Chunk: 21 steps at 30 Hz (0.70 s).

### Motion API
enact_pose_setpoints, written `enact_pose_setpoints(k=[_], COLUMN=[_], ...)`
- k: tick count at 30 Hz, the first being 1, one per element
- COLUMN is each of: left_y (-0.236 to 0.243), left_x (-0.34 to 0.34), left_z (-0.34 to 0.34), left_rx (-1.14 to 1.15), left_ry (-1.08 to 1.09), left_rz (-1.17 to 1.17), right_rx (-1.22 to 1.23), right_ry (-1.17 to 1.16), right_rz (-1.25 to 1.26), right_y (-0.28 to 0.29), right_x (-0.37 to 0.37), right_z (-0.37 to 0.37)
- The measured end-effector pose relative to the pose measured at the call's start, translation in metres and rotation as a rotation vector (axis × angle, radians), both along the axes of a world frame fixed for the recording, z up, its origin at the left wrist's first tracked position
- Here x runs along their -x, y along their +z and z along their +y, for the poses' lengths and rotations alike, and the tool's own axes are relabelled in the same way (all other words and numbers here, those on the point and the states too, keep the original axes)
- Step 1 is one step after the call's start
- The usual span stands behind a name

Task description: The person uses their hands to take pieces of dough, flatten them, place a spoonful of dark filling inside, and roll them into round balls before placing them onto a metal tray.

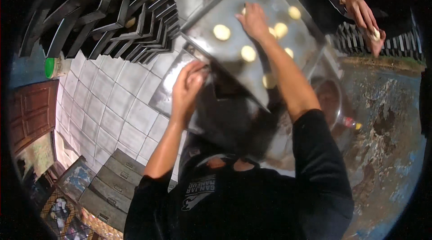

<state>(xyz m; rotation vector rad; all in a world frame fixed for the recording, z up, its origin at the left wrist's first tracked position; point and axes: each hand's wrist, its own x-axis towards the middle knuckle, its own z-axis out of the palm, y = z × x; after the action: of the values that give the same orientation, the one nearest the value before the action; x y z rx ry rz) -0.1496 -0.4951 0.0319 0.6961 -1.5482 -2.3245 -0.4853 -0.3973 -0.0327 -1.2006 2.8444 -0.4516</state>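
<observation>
A large metal baking tray (198, 30) lies tilted across the view in front of me, with several pale round dough balls (248, 53) spread over it. My right hand (254, 21) reaches to the tray's far part. Its fingers and thumb close on a small dough ball (244, 11), mostly hidden by the hand. By the tray's near left edge hovers my left hand (190, 86), its fingers loosely bent and apart from the thumb. No object shows in it, though part of the palm is hidden.
Stacked dark trays (119, 19) stand at the upper left, dough balls on some. At the upper right a co-worker's hands (366, 19) hold a pale dough piece. A bottle with a yellow cap (351, 122) lies right of the tray. Grey metal boxes (112, 186) stand lower left.
</observation>
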Motion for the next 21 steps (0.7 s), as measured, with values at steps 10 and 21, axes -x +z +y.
enact_pose_setpoints(k=[10, 21], left_y=[-0.013, 0.007], left_x=[-0.024, 0.008], left_z=[-0.024, 0.109], left_rx=[0.316, 0.164], left_ry=[0.026, -0.41], left_rz=[-0.014, -0.072], right_rx=[0.537, 0.716], right_ry=[-0.122, -0.733], right_rz=[-1.059, -0.407], right_y=[0.041, 0.103], right_x=[0.068, -0.102], right_z=[-0.005, 0.229])
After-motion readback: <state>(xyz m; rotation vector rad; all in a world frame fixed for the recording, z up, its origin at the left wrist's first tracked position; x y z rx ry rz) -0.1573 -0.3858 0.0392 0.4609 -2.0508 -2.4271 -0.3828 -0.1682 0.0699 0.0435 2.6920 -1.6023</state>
